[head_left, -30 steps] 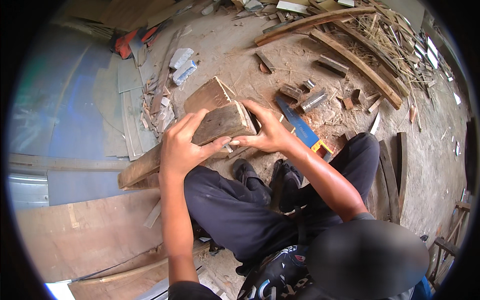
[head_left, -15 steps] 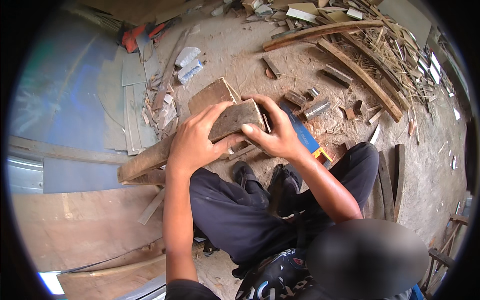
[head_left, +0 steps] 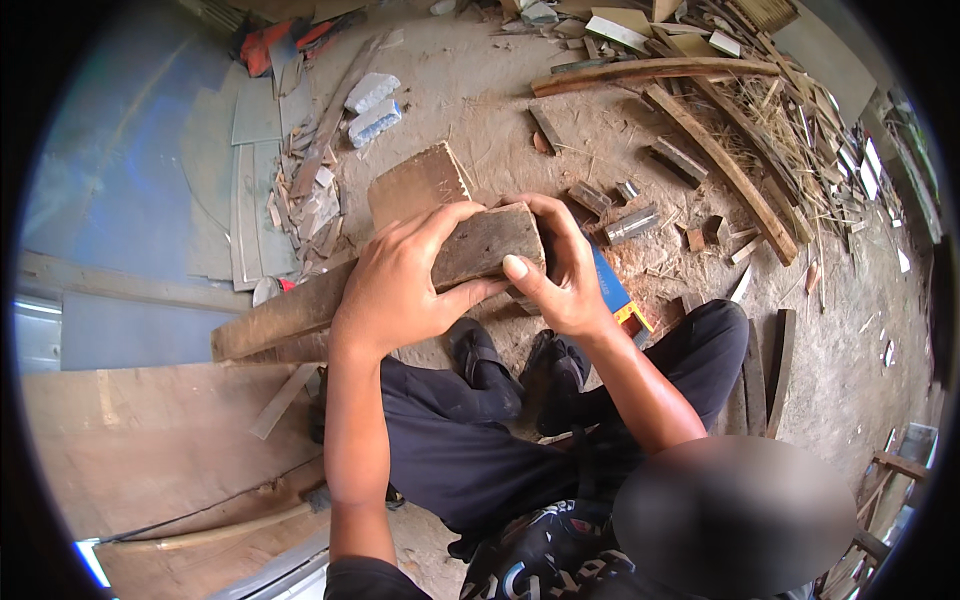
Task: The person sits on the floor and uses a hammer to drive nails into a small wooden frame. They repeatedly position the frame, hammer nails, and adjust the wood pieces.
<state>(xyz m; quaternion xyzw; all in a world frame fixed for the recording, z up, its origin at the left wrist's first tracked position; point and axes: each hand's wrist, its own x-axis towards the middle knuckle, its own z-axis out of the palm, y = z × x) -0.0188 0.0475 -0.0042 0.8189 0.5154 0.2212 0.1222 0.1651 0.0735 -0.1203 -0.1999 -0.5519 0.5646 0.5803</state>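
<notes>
A long, weathered wooden beam (head_left: 490, 243) slants across in front of me, its sawn end to the right and its other end low on the left. My left hand (head_left: 398, 275) is closed round its middle, thumb along the near side. At the right end, my right hand (head_left: 562, 272) grips the beam, with fingers curled over the far edge and thumb pressed near the end corner. Just behind the beam sits a brown wooden block (head_left: 418, 185). Partly hidden by my right hand and forearm, a blue handsaw (head_left: 612, 285) with a yellow handle lies on the floor.
Short wood offcuts (head_left: 632, 225) and a small brown block (head_left: 717, 230) lie to the right. Farther off are long curved timbers (head_left: 720, 165) and a scrap heap (head_left: 800, 120). White foam pieces (head_left: 372, 95) lie at the far left, near flat sheets (head_left: 262, 215).
The whole view has shifted slightly. Both hands keep hold of the beam, and my right thumb now lies closer to its end corner.
</notes>
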